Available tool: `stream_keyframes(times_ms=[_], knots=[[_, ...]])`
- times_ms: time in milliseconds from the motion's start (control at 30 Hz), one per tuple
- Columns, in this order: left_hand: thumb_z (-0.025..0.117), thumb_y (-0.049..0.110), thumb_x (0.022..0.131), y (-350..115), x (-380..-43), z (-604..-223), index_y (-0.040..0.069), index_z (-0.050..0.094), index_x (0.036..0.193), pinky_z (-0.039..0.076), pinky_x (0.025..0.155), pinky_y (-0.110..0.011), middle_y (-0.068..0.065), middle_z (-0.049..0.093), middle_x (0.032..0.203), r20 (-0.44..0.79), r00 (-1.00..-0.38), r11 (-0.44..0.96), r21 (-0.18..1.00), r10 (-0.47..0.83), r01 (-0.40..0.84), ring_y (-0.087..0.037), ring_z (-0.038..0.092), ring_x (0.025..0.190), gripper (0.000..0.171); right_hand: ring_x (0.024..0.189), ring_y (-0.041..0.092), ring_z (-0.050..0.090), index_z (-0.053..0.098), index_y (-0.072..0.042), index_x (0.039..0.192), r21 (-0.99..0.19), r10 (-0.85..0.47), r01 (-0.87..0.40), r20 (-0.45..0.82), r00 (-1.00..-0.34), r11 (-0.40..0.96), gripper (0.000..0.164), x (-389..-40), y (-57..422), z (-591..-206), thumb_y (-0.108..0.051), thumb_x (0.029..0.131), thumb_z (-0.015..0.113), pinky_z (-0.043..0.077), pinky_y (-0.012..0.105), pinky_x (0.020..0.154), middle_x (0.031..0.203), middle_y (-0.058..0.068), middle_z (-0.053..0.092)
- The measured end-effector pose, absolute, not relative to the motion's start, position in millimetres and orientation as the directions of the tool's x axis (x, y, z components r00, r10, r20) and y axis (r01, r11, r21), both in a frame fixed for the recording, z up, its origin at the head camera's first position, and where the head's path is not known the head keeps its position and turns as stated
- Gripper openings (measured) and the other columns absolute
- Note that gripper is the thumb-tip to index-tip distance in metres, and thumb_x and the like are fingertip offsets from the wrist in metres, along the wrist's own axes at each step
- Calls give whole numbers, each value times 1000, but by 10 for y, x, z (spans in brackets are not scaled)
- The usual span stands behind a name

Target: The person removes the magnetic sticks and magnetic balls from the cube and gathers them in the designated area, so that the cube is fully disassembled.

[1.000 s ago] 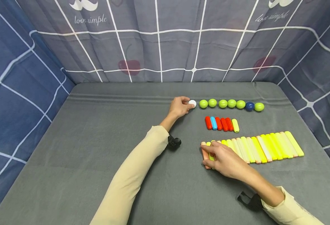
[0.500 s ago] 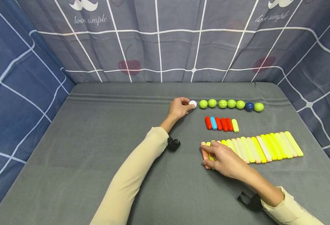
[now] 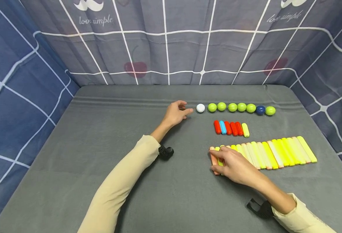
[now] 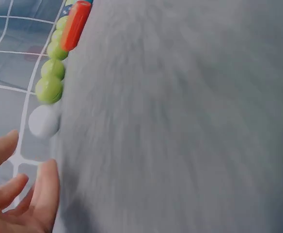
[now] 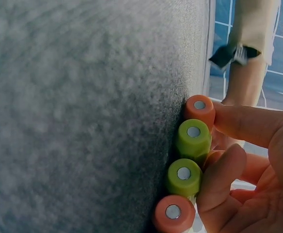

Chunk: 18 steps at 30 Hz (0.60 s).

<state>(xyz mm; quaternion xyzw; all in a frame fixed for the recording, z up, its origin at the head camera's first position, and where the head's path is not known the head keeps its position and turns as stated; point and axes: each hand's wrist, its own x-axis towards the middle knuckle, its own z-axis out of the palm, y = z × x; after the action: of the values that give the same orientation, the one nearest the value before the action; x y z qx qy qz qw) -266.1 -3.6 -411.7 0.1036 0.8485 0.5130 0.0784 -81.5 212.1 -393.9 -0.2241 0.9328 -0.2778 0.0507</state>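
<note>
In the head view my left hand point(image 3: 175, 113) is open, its fingers just left of a white ball point(image 3: 200, 108) with a gap between them. That ball point(image 4: 44, 121) also shows beyond the fingertips in the left wrist view. My right hand point(image 3: 235, 163) grips an orange magnetic stick point(image 3: 214, 161) at the left end of a long row of sticks point(image 3: 276, 153). Thumb and index finger meet this orange stick point(image 5: 199, 110) in the right wrist view. Beside it lie green sticks point(image 5: 194, 138) with silver discs in their ends, partly under the hand.
Several green balls point(image 3: 232, 107) and one dark blue ball point(image 3: 260, 110) continue the line to the right of the white one. Between the two rows lie short red rods point(image 3: 234, 128), a blue rod point(image 3: 223, 127) and a yellow rod point(image 3: 245, 130). Grid-patterned curtains point(image 3: 147, 48) surround the grey table point(image 3: 72, 155).
My left hand has let go of the white ball and drawn back to the left; the ball stays in the line. The right hand has kept its place on the orange stick.
</note>
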Motion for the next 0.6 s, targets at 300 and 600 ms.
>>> stream_keyframes(times_ms=[300, 600], knots=[[65, 31, 97, -666, -2247, -3922, 3, 60, 132, 51, 87, -41, -12, 64, 121, 44, -953, 631, 740, 300, 233, -26, 62, 106, 45, 63, 6, 38, 68, -18, 97, -517, -457, -413, 48, -888, 749, 19, -844, 2174, -3955, -13, 82, 80, 35, 23, 54, 70, -7, 41], [64, 27, 98, -1242, -1925, -3995, 0, 62, 128, 51, 87, -48, -17, 66, 115, 107, -967, 700, 672, 231, 242, -31, 64, 102, 40, 65, 7, 38, 64, -22, 89, -520, -465, -422, 54, -884, 742, 21, -858, 2219, -3973, -11, 81, 80, 34, 23, 54, 69, -8, 42]])
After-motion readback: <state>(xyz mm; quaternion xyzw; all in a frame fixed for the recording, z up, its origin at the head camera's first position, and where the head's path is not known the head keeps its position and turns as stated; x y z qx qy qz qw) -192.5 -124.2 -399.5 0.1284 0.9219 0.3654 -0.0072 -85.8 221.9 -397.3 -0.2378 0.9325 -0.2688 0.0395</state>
